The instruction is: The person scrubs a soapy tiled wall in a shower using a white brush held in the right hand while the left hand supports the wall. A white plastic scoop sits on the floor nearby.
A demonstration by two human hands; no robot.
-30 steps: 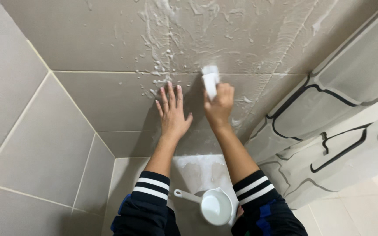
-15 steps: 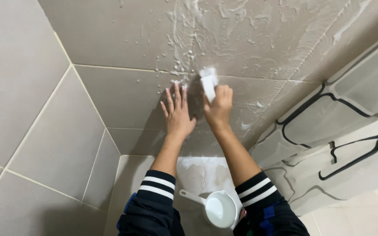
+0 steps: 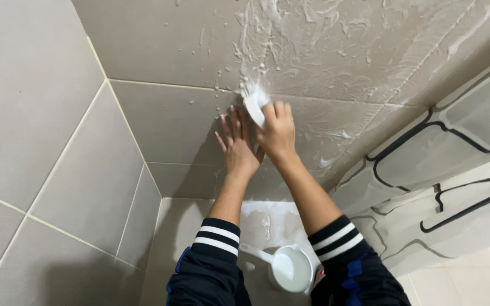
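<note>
My right hand [image 3: 278,131] grips a white scrub brush [image 3: 254,103] and presses its bristles against the beige wall tile [image 3: 165,122], right at a grout line. Soapy white foam [image 3: 290,39] streaks the tiles above and to the right of the brush. My left hand [image 3: 235,144] lies flat on the wall with fingers spread, just left of the brush and touching my right hand. Both forearms are bare, with dark striped sleeves pushed up.
A white water scoop with a handle [image 3: 287,267] stands on the wet floor below my arms. A second tiled wall [image 3: 35,153] meets this one in a corner on the left. A pale shower curtain with black outlines [image 3: 443,164] hangs at the right.
The brush and my right hand have slid left along the wall toward the grout line. My left hand stays flat on the tile, and the two hands now touch.
</note>
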